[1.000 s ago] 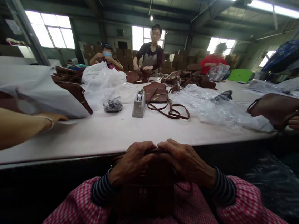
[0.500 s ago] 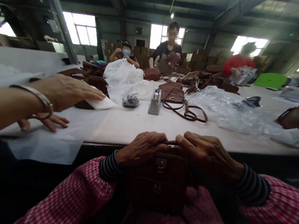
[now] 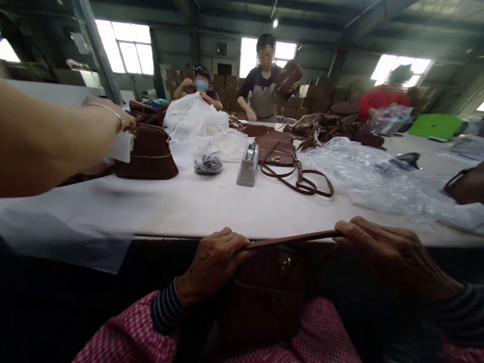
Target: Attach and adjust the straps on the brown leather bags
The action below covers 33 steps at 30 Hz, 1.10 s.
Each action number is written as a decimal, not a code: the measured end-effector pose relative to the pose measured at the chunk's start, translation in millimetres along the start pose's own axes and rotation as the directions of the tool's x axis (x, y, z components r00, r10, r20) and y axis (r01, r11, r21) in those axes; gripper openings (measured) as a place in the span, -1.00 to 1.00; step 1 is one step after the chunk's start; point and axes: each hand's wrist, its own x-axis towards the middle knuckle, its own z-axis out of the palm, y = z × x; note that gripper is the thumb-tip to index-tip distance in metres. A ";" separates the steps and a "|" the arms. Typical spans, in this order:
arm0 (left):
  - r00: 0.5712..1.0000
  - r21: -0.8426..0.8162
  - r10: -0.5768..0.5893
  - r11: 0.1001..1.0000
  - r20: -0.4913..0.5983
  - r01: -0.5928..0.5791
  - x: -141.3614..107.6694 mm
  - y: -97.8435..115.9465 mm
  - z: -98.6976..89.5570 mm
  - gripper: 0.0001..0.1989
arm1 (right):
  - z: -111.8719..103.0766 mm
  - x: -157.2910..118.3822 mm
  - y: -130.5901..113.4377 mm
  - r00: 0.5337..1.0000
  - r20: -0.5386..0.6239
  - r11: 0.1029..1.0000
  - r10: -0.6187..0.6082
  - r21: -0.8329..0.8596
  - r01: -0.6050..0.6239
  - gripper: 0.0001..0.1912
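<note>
A dark brown handbag (image 3: 265, 306) with a gold clasp rests on my lap, below the table edge. Its brown strap (image 3: 294, 237) is pulled taut above the bag, slanting up to the right. My left hand (image 3: 215, 263) is closed around the strap's left part, beside the bag's upper left corner. My right hand (image 3: 391, 254) pinches the strap's other part, out to the right of the bag. The bag's lower part lies in shadow.
A co-worker's arm (image 3: 41, 135) reaches across the left toward a brown handbag (image 3: 149, 153). On the white table (image 3: 204, 209) are a tape dispenser (image 3: 248, 167), a wrapped bundle (image 3: 208, 163), a bag with a long strap (image 3: 276, 146) and clear plastic (image 3: 365, 175). Several people work beyond.
My right hand has moved right, drawing the strap out long; my left hand shifted slightly down. The co-worker's arm at left moved from the white sheet to the standing handbag.
</note>
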 end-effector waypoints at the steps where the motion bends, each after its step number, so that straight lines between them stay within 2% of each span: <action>1: 1.000 -0.012 -0.009 1.000 -0.018 0.009 -1.2 3.0 4.9 -0.72 | -2.0 -2.9 0.3 1.000 0.005 1.000 0.010 -0.003 -0.010 -0.81; 4: 0.991 -0.170 -0.116 0.980 -0.066 0.104 -7.2 8.5 16.0 -0.74 | -5.0 -4.7 -3.7 0.996 0.078 0.999 0.036 0.006 -0.036 -0.76; 7: 0.959 -0.395 -0.285 0.882 -0.009 0.258 -12.9 10.8 19.7 -0.73 | -4.0 1.6 -8.8 0.982 0.166 0.993 0.086 0.066 -0.098 -0.75; 9: 0.927 -0.496 -0.374 0.798 0.039 0.343 -15.2 14.2 18.1 -0.70 | -1.7 5.5 -10.1 0.965 0.233 0.976 0.119 0.151 -0.157 -0.82; 12: 0.884 -0.595 -0.465 0.696 0.053 0.402 -19.5 21.2 12.2 -0.66 | 5.1 5.0 -11.3 0.931 0.332 0.949 0.149 0.218 -0.229 -0.89; 14: 0.872 -0.613 -0.486 0.670 0.064 0.419 -24.6 21.7 7.5 -0.64 | 11.5 2.1 -12.7 0.919 0.325 0.927 0.223 0.222 -0.303 -0.84; 16: 0.871 -0.569 -0.481 0.690 0.103 0.448 -29.9 16.2 2.6 -0.62 | 17.8 0.9 -14.9 0.899 0.261 0.859 0.350 0.294 -0.420 -0.77; 18: 0.875 -0.464 -0.461 0.748 0.149 0.474 -31.9 8.1 -2.7 -0.61 | 22.1 4.3 -18.2 0.866 0.211 0.755 0.453 0.426 -0.498 -0.69; 19: 0.881 -0.395 -0.451 0.790 0.142 0.469 -30.5 5.6 -5.6 -0.62 | 23.4 8.2 -20.6 0.859 0.203 0.711 0.470 0.490 -0.505 -0.69; 21: 0.905 -0.254 -0.422 0.871 0.048 0.420 -21.4 8.8 -11.0 -0.66 | 23.9 20.0 -26.5 0.876 0.213 0.667 0.432 0.578 -0.470 -0.75; 23: 0.934 -0.153 -0.352 0.928 -0.064 0.339 -3.9 25.1 -14.4 -0.63 | 22.8 35.4 -33.0 0.913 0.227 0.685 0.338 0.606 -0.404 -0.80; 24: 0.951 -0.139 -0.302 0.947 -0.069 0.290 7.3 36.7 -15.0 -0.55 | 22.1 43.4 -35.8 0.930 0.227 0.712 0.288 0.600 -0.366 -0.81; 26: 0.982 -0.160 -0.186 0.969 0.026 0.188 31.5 60.3 -14.0 -0.49 | 21.5 57.2 -39.5 0.960 0.177 0.790 0.218 0.546 -0.280 -0.79; 28: 0.991 -0.145 -0.107 0.982 0.082 0.118 52.9 75.4 -11.3 -0.61 | 23.5 64.3 -41.0 0.970 0.046 0.879 0.238 0.414 -0.236 -0.80; 29: 0.993 -0.111 -0.090 0.989 0.078 0.099 61.0 77.9 -9.8 -0.66 | 26.1 64.3 -41.6 0.958 -0.045 0.913 0.282 0.319 -0.254 -0.80; 31: 0.995 0.001 -0.102 0.995 0.015 0.102 71.4 74.0 -7.4 -0.70 | 34.9 57.4 -44.4 0.894 -0.227 0.922 0.386 0.133 -0.364 -0.79; 33: 0.990 0.105 -0.133 0.985 -0.055 0.138 75.3 64.6 -5.7 -0.70 | 48.8 45.6 -51.3 0.839 -0.310 0.891 0.448 0.072 -0.449 -0.88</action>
